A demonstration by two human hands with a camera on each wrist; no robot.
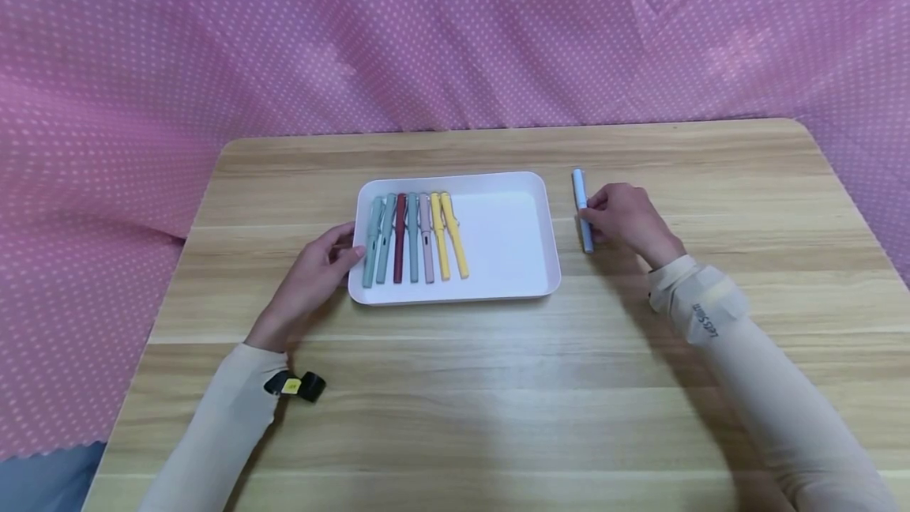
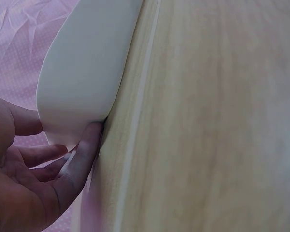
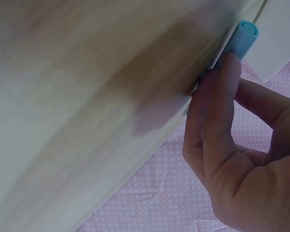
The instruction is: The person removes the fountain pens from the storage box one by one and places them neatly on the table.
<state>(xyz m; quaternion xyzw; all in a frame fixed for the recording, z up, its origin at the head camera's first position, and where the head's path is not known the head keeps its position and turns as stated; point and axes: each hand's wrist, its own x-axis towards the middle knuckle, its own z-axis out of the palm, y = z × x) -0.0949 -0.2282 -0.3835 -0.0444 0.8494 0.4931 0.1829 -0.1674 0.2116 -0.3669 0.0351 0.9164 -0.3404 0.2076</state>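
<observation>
My left hand [image 1: 307, 275] grips the left end of a white tray [image 1: 508, 247], its thumb over the rim. The left wrist view shows the fingers at the outer wall of the tray [image 2: 87, 67], low by the table. Side by side in the tray's left half lie several pens: green-blue pens [image 1: 373, 243], a dark red pen [image 1: 400, 239], a mauve pen [image 1: 426, 239] and two yellow pens [image 1: 455, 235]. Right of the tray, my right hand [image 1: 631, 220] pinches a light blue pen [image 1: 580, 188] between thumb and fingers. One end of that pen [image 3: 244, 38] sticks out past the fingertips.
All this is on a wood-grain table [image 1: 455, 385]. A pink dotted cloth [image 1: 426, 38] hangs behind the table and along its sides. A black strap device [image 1: 298, 385] sits on the left wrist.
</observation>
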